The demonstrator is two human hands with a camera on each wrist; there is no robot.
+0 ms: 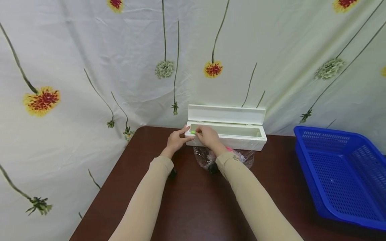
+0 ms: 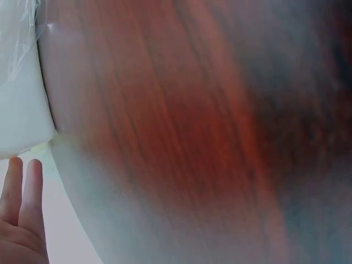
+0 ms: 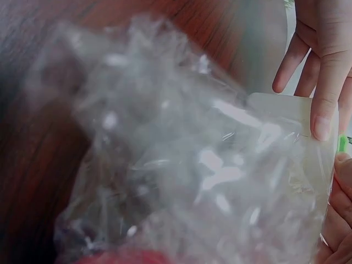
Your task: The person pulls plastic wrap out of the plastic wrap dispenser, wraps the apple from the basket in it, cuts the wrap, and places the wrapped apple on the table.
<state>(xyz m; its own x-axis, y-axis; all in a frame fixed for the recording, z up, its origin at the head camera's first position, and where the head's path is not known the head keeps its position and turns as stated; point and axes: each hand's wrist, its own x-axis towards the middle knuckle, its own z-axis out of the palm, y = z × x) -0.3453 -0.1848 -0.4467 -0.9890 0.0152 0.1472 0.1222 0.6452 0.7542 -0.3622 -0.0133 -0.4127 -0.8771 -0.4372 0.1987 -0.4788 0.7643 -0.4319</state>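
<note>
A long white box (image 1: 241, 142) lies on the table with its hinged lid (image 1: 226, 113) raised at the back. At the box's left end my left hand (image 1: 175, 140) holds the corner, the thumb over the front edge and other fingers along the end. In the left wrist view two straight fingers (image 2: 32, 195) reach up to that end. My right hand (image 1: 208, 136) pinches a small bright green piece (image 1: 192, 132) at the left of the front rim. Clear plastic film (image 3: 181, 148) hangs crumpled in front of the box, with something pink-red (image 3: 124, 257) beneath it.
A blue plastic basket (image 1: 313, 180) stands on the right side of the dark brown table (image 1: 196, 207). Behind the table hangs a white flowered curtain (image 1: 135, 67), close to the raised lid.
</note>
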